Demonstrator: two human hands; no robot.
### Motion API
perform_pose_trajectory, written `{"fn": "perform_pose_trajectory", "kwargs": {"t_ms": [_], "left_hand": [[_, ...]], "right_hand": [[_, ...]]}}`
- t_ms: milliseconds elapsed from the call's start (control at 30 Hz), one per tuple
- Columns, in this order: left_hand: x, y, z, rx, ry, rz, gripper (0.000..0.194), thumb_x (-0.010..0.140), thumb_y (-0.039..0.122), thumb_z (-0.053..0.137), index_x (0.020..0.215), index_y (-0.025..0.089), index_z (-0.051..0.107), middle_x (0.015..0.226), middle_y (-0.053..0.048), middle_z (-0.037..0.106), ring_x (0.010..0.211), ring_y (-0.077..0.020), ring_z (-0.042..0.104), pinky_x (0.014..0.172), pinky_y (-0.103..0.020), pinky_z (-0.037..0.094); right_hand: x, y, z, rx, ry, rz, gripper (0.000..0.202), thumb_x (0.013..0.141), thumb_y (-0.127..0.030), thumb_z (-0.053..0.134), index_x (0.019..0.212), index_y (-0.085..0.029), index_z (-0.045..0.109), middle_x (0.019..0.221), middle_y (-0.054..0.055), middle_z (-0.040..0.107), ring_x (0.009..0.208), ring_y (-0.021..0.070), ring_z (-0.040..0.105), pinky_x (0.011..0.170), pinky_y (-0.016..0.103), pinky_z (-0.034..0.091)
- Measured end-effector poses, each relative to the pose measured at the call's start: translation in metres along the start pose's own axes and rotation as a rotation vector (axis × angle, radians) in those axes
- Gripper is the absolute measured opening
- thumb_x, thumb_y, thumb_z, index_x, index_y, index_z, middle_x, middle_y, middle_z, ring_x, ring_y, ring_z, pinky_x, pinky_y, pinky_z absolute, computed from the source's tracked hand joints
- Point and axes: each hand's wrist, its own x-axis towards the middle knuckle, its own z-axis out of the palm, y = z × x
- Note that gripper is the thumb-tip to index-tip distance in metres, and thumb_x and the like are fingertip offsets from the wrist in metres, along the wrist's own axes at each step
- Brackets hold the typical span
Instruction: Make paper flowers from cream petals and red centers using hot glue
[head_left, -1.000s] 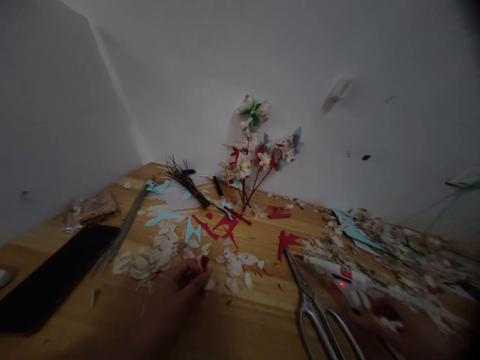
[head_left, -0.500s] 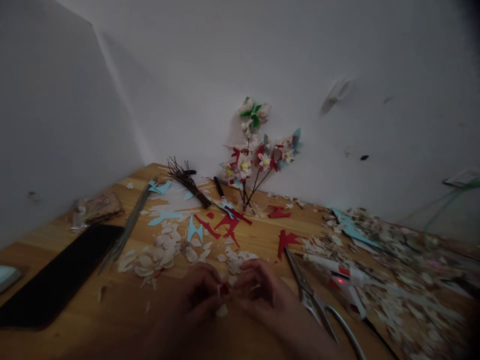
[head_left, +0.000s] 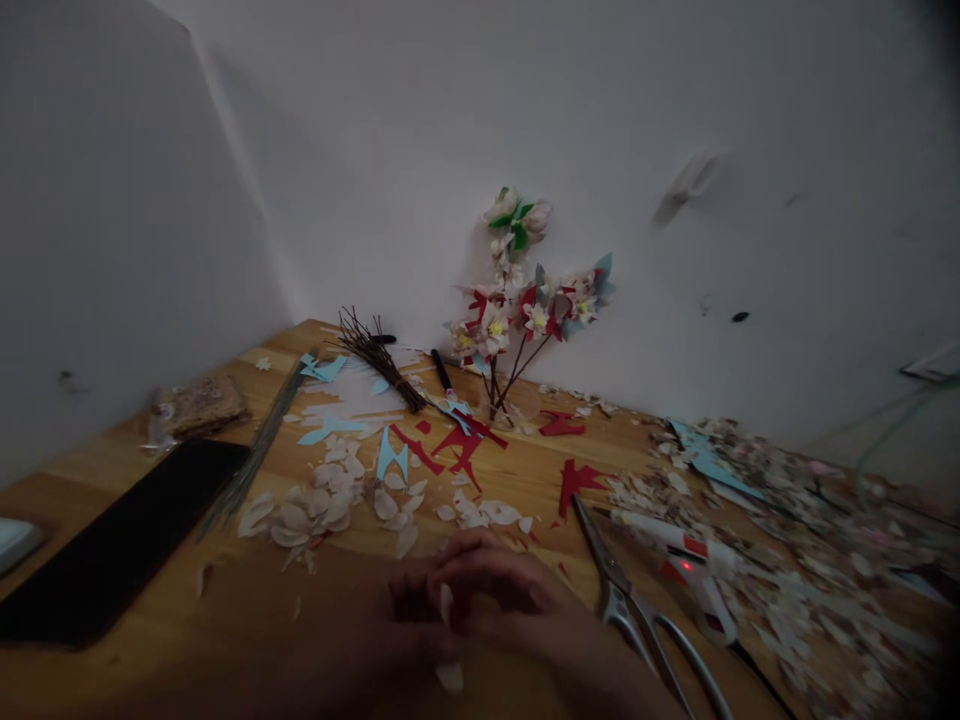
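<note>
Both my hands meet low in the middle of the head view. My left hand, dark and partly blurred, has its fingers closed by a small white petal. My right hand reaches across it with curled fingers, which hide most of what is held. A small red piece shows between the hands. Below them is another pale petal; whether it is attached or lying on the wood I cannot tell. Loose white petals lie just beyond my fingers.
Scissors and a glue gun with a red light lie at the right, beside heaped petals. Flowering branches stand by the wall. Red scraps, a twig bundle, wires and a black slab lie around.
My hands have come together, the right moving left over the left hand's fingers. The view has shifted slightly, and the petals beyond the hands show more.
</note>
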Motion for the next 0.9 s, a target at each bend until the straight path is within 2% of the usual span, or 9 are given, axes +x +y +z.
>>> {"fn": "perform_pose_trajectory", "kwargs": {"t_ms": [133,267,367,433,533,600,700,800,900], "left_hand": [[0.002,-0.009,-0.001,-0.164,-0.003,-0.009,0.013,0.052,0.01,0.075,0.055,0.02,0.067,0.06,0.003,0.065,0.057,-0.0124,0.057,0.056,-0.023,0.039],[0.002,-0.008,0.002,-0.158,0.024,-0.049,0.013,0.05,0.013,0.077,0.053,0.02,0.067,0.057,0.004,0.063,0.054,-0.012,0.056,0.054,-0.022,0.038],[0.0,-0.001,0.006,-0.177,0.027,-0.025,0.013,0.049,0.016,0.077,0.053,0.021,0.065,0.062,0.003,0.063,0.059,-0.0144,0.058,0.056,-0.024,0.04],[0.0,0.002,0.006,-0.17,0.023,-0.014,0.013,0.052,0.018,0.077,0.056,0.021,0.064,0.062,0.003,0.063,0.056,-0.0131,0.057,0.055,-0.023,0.04],[0.003,0.003,0.001,-0.052,0.074,-0.011,0.013,0.06,0.024,0.075,0.065,0.02,0.064,0.058,0.004,0.063,0.05,-0.0106,0.055,0.053,-0.022,0.039],[0.006,0.001,-0.005,0.064,0.185,0.064,0.014,0.065,0.027,0.072,0.073,0.02,0.062,0.059,0.004,0.062,0.054,-0.0114,0.056,0.054,-0.021,0.039],[0.009,-0.002,-0.011,0.164,0.331,0.208,0.018,0.072,0.028,0.067,0.087,0.021,0.06,0.072,0.003,0.06,0.059,-0.0111,0.055,0.054,-0.021,0.041],[0.009,-0.004,-0.013,0.187,0.362,0.275,0.021,0.076,0.026,0.063,0.094,0.021,0.055,0.084,0.002,0.055,0.058,-0.009,0.053,0.053,-0.022,0.043],[0.009,-0.003,-0.011,0.192,0.35,0.299,0.02,0.078,0.025,0.061,0.095,0.022,0.051,0.086,0.003,0.052,0.056,-0.008,0.053,0.051,-0.021,0.043]], "right_hand": [[-0.003,0.003,0.004,0.018,0.014,-0.078,0.017,0.071,-0.039,0.071,0.086,-0.034,0.073,0.101,0.001,0.053,0.102,0.0201,0.052,0.09,0.036,0.038],[-0.004,0.012,0.009,0.062,0.061,-0.106,0.019,0.065,-0.04,0.076,0.082,-0.03,0.073,0.097,0.002,0.056,0.096,0.0205,0.053,0.087,0.035,0.04],[-0.005,0.014,0.013,0.158,0.149,-0.033,0.016,0.06,-0.033,0.079,0.073,-0.027,0.073,0.093,0.001,0.059,0.091,0.0196,0.056,0.082,0.032,0.043],[-0.005,0.013,0.014,0.232,0.232,0.028,0.015,0.057,-0.028,0.08,0.069,-0.025,0.071,0.088,0.0,0.062,0.084,0.0179,0.058,0.078,0.029,0.044],[-0.007,0.013,0.01,0.285,0.391,0.057,0.018,0.056,-0.028,0.081,0.069,-0.023,0.069,0.075,-0.001,0.066,0.07,0.0144,0.059,0.068,0.025,0.045],[-0.008,0.018,0.005,0.299,0.447,0.043,0.02,0.057,-0.031,0.081,0.069,-0.021,0.068,0.066,-0.001,0.066,0.061,0.0123,0.058,0.058,0.022,0.045],[-0.009,0.03,-0.002,0.307,0.447,0.065,0.022,0.059,-0.033,0.081,0.068,-0.019,0.066,0.058,-0.002,0.064,0.051,0.0098,0.056,0.047,0.019,0.042],[-0.01,0.038,-0.002,0.262,0.457,0.116,0.024,0.061,-0.035,0.08,0.069,-0.019,0.064,0.058,-0.003,0.064,0.048,0.0087,0.055,0.044,0.017,0.041],[-0.011,0.037,0.003,0.175,0.48,0.141,0.025,0.062,-0.038,0.078,0.072,-0.02,0.064,0.058,-0.004,0.063,0.05,0.01,0.057,0.046,0.019,0.043]]}}
